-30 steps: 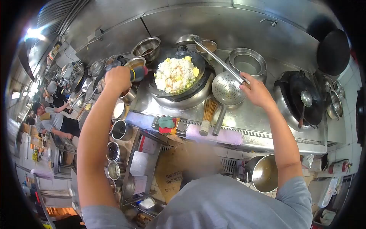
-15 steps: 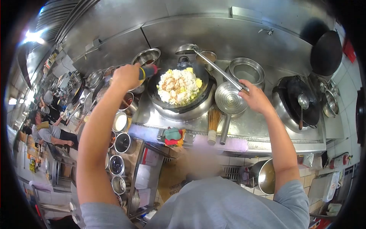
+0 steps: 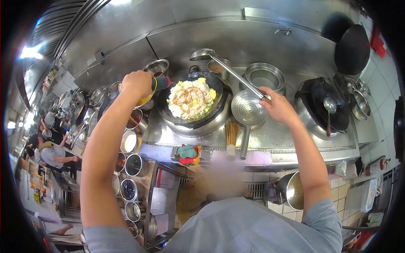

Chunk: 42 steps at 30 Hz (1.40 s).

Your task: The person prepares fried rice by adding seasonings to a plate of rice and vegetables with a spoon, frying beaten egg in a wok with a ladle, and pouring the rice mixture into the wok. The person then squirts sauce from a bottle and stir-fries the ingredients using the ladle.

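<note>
My left hand (image 3: 138, 85) is wrapped round a dark seasoning bottle (image 3: 161, 82) with a yellow band and a reddish end. The bottle lies tilted sideways at the left rim of the wok (image 3: 168, 109), its reddish end toward the food. Inside the wok is a heap of white rice (image 3: 189, 103) with yellow egg pieces and brownish specks on top. My right hand (image 3: 275, 106) grips the handle of a long steel ladle (image 3: 236, 75). The ladle's bowl hangs up and behind, beside a small metal pot (image 3: 219, 67). Below the right hand is a perforated strainer (image 3: 249, 107).
A bamboo brush (image 3: 231, 135) and folded cloths (image 3: 188, 154) lie along the stove's front. A second wok (image 3: 331, 107) with a ladle sits at the right. Several seasoning containers (image 3: 133, 164) line the left. A large pot (image 3: 294, 192) stands low right. Co-workers (image 3: 52, 154) are at far left.
The whole view has shifted slightly, with the stove things now a little further left. My left hand still holds the tilted bottle by the wok, and my right hand keeps the ladle.
</note>
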### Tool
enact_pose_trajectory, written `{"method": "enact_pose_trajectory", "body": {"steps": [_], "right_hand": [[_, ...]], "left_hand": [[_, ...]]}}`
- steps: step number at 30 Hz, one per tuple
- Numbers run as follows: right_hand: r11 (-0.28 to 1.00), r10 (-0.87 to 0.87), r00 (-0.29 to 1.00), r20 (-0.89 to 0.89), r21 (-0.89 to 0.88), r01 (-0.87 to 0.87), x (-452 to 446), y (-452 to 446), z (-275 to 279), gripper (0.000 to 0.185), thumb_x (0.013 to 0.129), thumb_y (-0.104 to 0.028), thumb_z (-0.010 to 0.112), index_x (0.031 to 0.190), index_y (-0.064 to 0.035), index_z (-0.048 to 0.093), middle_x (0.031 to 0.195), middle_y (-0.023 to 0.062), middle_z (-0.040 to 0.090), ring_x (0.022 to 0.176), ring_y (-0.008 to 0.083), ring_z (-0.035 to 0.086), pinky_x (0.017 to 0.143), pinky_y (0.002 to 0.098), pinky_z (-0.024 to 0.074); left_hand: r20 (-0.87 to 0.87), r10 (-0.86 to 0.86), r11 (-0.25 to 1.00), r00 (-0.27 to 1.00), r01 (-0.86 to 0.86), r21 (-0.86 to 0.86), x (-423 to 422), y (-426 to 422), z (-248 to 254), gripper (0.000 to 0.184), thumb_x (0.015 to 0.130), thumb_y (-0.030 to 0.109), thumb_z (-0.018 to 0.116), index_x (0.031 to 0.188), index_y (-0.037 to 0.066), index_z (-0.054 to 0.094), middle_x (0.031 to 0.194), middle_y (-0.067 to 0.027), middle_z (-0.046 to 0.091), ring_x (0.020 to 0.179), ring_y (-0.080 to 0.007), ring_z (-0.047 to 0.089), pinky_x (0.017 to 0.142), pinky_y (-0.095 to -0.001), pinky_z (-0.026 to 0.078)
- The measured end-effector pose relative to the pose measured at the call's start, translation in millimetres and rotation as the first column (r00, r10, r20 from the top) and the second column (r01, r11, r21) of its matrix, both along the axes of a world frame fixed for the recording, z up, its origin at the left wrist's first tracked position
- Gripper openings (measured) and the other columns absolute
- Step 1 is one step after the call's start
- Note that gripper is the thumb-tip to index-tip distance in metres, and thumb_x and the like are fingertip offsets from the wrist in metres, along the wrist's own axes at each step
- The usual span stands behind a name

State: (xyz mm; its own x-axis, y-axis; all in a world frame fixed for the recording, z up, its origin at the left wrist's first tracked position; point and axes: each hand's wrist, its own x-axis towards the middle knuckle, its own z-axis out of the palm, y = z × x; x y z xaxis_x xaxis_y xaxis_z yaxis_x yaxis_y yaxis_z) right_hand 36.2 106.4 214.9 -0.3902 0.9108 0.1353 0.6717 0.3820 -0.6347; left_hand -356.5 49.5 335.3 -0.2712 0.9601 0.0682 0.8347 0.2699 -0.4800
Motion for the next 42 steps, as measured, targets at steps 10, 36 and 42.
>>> {"method": "enact_pose_trajectory", "body": {"steps": [10, 36, 42], "right_hand": [[0.995, 0.101, 0.994, -0.046, -0.015, -0.102, 15.8, 16.2, -2.0, 0.044, 0.089, -0.020, 0.060, 0.131, -0.0119, 0.049, 0.112, 0.0198, 0.064, 0.107, 0.0352, 0.060, 0.091, 0.0412, 0.0462], [0.946, 0.306, 0.884, 0.354, -0.005, -0.325, -180.6, 65.8, -199.0, 0.058, 0.091, -0.038, 0.050, 0.140, -0.0084, 0.041, 0.131, 0.0215, 0.050, 0.117, 0.0357, 0.048, 0.098, 0.0410, 0.0385], [0.915, 0.337, 0.932, 0.132, 0.186, -0.357, -237.1, 95.5, -190.6, 0.053, 0.090, -0.030, 0.050, 0.136, -0.0032, 0.045, 0.130, 0.0223, 0.051, 0.121, 0.0377, 0.047, 0.100, 0.0402, 0.0385]], "left_hand": [[-0.035, 0.169, 0.985, 0.985, -0.169, -0.016, -3.8, -22.7, 7.9, 0.050, 0.069, 0.018, 0.072, 0.118, 0.024, 0.064, 0.108, -0.0095, 0.068, 0.101, -0.0288, 0.064, 0.087, -0.0410, 0.051], [0.426, 0.041, -0.234, 0.904, -0.406, 0.883, 74.3, -613.9, 90.0, 0.063, 0.082, 0.042, 0.071, 0.128, 0.008, 0.045, 0.097, -0.0107, 0.062, 0.076, -0.0154, 0.062, 0.059, -0.0290, 0.053], [0.197, 0.793, -0.312, 0.576, 0.106, 0.944, 97.3, -835.5, 128.0, 0.058, 0.084, 0.032, 0.068, 0.126, 0.000, 0.042, 0.107, -0.0194, 0.062, 0.087, -0.0301, 0.067, 0.066, -0.0372, 0.054]]}}
